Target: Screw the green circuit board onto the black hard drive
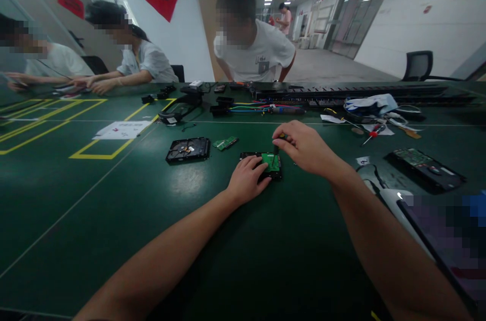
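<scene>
A black hard drive (279, 173) with a green circuit board (272, 161) on top lies on the table in front of me. My left hand (247, 177) grips its left part, fingers over the top and thumb along the near side. In my right hand (299, 145) is a screwdriver (276, 149), its handle pinched between the fingers and its shaft pointing down at the board. Whether the tip sits in a screw is too small to tell. Just left of the drive lie a loose green circuit board (226, 143) and another hard drive (188, 150).
At the right are a third hard drive (425, 169), a laptop (425, 230) and a red-handled screwdriver (374, 133). Cables (261, 108) and a long black rack part (341, 93) line the back. Across the table a person (258, 47) leans in; two others sit at left.
</scene>
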Motion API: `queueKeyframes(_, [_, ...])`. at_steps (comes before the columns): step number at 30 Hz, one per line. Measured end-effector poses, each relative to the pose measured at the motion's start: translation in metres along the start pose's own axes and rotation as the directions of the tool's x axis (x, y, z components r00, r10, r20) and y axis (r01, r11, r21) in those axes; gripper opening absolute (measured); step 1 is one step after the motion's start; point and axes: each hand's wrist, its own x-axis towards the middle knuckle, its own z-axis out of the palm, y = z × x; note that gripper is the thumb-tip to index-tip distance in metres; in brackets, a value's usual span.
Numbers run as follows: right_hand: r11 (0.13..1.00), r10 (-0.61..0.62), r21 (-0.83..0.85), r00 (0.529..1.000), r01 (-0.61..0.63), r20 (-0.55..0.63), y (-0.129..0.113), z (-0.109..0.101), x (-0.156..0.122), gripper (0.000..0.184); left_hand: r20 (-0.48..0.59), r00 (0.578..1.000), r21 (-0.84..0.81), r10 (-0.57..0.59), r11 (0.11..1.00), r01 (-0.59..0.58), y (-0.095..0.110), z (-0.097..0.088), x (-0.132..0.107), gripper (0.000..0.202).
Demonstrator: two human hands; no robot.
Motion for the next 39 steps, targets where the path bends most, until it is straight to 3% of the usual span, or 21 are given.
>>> queueKeyframes(8, [0.998,0.064,-0.001,0.998,-0.064,-0.012,-0.0005,0.0008,-0.0022,0.022,0.006,1.000,0.007,0.000,1.000,0.000,-0.0003,0.0009,0.0005,0.045])
queueKeyframes(14, [1.000,0.012,-0.018,1.000,-0.012,0.001,-0.0016,-0.0002,-0.0014,0.011,-0.005,1.000,0.001,0.006,1.000,-0.006,-0.0015,0.0016,0.0003,0.045])
queueKeyframes(19, [1.000,-0.004,0.003,1.000,0.004,0.018,-0.0011,-0.0023,-0.0010,0.014,0.004,1.000,0.007,-0.003,1.000,0.003,-0.0015,0.0020,-0.0001,0.045])
queueKeyframes(26, [0.993,0.111,-0.037,0.993,-0.110,0.046,-0.0033,-0.0047,-0.0029,0.024,0.006,1.000,0.008,-0.005,1.000,0.004,-0.0010,0.0006,-0.0003,0.045])
queueKeyframes(35, [1.000,0.011,-0.004,1.000,-0.011,0.013,-0.0019,-0.0041,-0.0011,0.011,0.001,1.000,-0.001,0.000,1.000,0.000,-0.0006,-0.0005,0.0003,0.045])
queueKeyframes(39, [1.000,0.017,0.013,0.999,-0.017,0.029,-0.0024,-0.0051,-0.0013,0.021,0.005,1.000,-0.008,-0.002,1.000,0.002,-0.0006,-0.0008,0.0001,0.045])
